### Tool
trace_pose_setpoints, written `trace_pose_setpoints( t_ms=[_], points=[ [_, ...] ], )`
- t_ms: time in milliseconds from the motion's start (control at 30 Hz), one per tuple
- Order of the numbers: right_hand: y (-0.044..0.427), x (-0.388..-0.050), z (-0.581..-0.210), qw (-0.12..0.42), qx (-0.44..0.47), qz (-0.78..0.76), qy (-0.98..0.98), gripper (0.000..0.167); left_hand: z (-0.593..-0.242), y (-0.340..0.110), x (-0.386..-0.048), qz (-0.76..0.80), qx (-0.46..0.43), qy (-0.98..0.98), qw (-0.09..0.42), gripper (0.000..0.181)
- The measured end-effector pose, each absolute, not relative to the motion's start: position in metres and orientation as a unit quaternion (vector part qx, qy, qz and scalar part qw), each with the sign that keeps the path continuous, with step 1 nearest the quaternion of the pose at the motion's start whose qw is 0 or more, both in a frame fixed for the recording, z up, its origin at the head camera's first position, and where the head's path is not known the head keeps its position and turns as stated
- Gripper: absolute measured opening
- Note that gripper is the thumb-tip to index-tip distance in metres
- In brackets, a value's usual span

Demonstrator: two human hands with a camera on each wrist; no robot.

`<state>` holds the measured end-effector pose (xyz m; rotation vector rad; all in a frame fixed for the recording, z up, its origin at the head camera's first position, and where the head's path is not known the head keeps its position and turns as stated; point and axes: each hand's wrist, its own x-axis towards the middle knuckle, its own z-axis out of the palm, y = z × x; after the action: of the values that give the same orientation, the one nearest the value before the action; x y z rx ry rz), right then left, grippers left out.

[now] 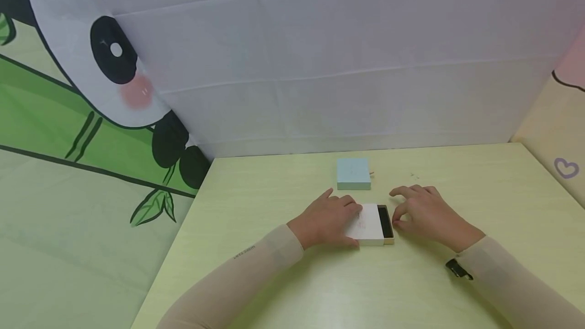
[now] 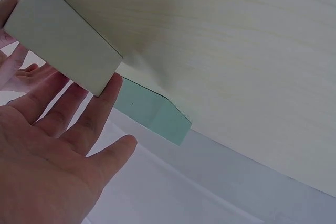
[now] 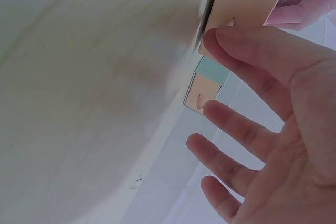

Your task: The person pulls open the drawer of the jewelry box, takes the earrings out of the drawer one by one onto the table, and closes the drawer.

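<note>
A white sleeve box (image 1: 370,225) lies on the table with its drawer (image 1: 386,223) slid partly out to the right, baring a strip of black inside. My left hand (image 1: 326,220) holds the sleeve from the left, thumb at the near side and fingers over the top and far side. In the left wrist view, fingertips rest along the edges of the box (image 2: 63,38). At the drawer's tan end, my right hand (image 1: 427,217) pinches a small pull tab (image 3: 231,22) between thumb and index finger; its other fingers are spread. The tab is mostly hidden by the fingertips.
Behind the white box stands a light blue box (image 1: 353,173) with a small ribbon tab on its right side. The pale wooden table (image 1: 480,182) meets a white cloth backdrop (image 1: 343,90). Small dark marks (image 1: 414,175) show on the table at the back right.
</note>
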<state>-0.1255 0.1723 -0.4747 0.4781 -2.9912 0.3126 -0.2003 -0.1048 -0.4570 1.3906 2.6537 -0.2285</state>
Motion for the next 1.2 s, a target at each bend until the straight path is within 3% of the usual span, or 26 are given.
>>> trace_pose_setpoints(
  t_ms=[1200],
  points=[
    [0.185,-0.118,-0.473,0.044,0.136,0.108,-0.984,0.016,-0.456,-0.107,-0.2,-0.07,0.461,0.881,0.077,0.089]
  ],
)
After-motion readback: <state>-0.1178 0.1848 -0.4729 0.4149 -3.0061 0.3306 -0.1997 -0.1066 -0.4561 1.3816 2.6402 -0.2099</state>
